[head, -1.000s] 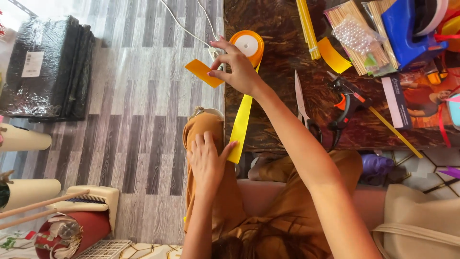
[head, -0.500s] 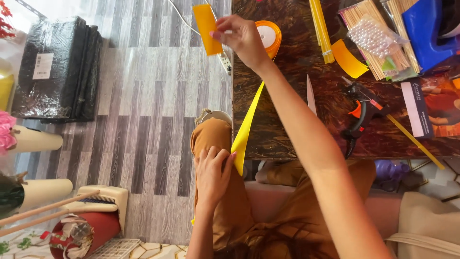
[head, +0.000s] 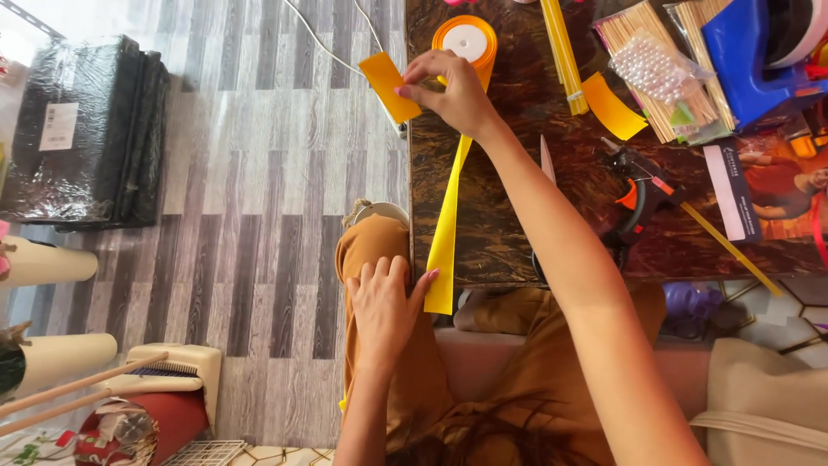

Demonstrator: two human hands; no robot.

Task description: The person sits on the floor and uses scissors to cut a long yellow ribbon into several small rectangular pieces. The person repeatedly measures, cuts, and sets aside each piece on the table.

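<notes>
Head camera — steeply downward, close overhead

Blue tool (head: pixel 759 60) cut off at top edge; spool (head: pixel 466 43) half hidden by right hand (head: pixel 453 91)

Ribbon spool (head: pixel 467 40) on table (head: pixel 517 233) (scissors (head: pixel 547 160) right).

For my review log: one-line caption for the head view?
Right hand lifts orange ribbon piece by spool; left hand pins yellow ribbon.
</notes>
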